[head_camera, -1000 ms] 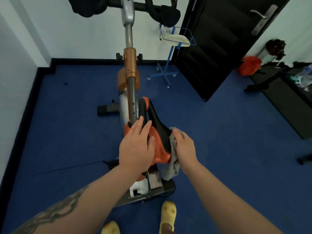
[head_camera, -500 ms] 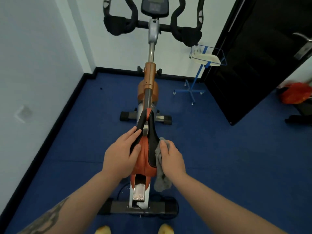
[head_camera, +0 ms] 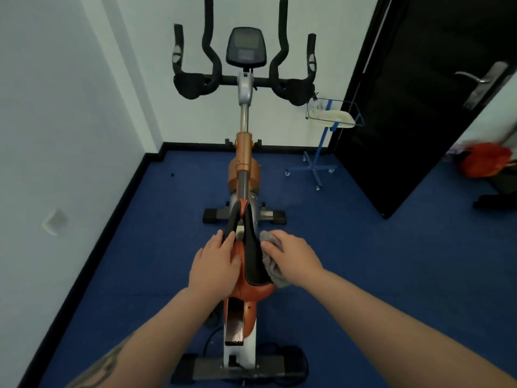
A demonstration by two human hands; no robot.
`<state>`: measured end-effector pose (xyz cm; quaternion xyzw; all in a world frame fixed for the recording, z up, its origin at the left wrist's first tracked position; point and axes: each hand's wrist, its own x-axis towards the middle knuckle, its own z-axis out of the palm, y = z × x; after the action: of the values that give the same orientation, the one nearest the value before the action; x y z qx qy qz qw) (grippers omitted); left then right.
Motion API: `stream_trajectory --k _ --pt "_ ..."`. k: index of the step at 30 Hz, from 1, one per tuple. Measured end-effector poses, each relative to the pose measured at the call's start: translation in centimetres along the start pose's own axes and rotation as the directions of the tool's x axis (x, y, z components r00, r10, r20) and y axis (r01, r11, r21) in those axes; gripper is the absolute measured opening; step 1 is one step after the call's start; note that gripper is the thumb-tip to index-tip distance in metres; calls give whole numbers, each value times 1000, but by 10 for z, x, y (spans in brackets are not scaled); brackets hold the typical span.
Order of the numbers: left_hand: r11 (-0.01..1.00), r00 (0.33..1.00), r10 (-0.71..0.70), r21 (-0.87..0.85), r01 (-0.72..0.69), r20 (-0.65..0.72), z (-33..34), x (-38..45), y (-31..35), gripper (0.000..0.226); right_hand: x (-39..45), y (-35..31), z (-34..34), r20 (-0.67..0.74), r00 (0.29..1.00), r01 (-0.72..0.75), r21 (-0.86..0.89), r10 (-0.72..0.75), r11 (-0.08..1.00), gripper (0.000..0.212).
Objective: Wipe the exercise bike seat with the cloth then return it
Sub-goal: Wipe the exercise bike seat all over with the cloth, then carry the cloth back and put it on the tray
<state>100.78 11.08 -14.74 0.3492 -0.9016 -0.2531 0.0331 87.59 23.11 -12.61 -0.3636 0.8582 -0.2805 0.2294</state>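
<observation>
The exercise bike's seat [head_camera: 251,261], orange with a black centre, points away from me at mid frame. My left hand [head_camera: 216,264] lies flat on its left flank, fingers reaching toward the nose. My right hand [head_camera: 293,257] presses a grey cloth [head_camera: 272,268] against the seat's right side; the cloth bunches under my palm and hangs a little below the rim. Beyond the seat rise the bike's post and black handlebars [head_camera: 244,79] with a console.
A white wall [head_camera: 61,163] runs close on the left. A blue wheeled stand with a wire basket [head_camera: 333,116] stands right of the bike by an open black door [head_camera: 414,107]. Blue carpet surrounds the bike; an orange bag [head_camera: 486,159] lies far right.
My view has risen and centred on the bike. My right hand with the cloth has slid forward along the seat's right side; my left hand has stayed on the left flank.
</observation>
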Motion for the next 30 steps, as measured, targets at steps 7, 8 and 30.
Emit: stream_trajectory --k 7,8,30 --pt "971 975 220 -83 -222 -38 12 -2 47 47 -33 23 -34 -83 994 -77 -147 65 986 37" --pt "966 971 238 -92 -241 -34 14 -3 57 48 -39 29 -40 -105 992 -93 -189 74 978 38" --pt "989 987 146 -28 -148 -74 117 5 290 42 -106 255 -238 -187 982 -34 -324 -28 945 32"
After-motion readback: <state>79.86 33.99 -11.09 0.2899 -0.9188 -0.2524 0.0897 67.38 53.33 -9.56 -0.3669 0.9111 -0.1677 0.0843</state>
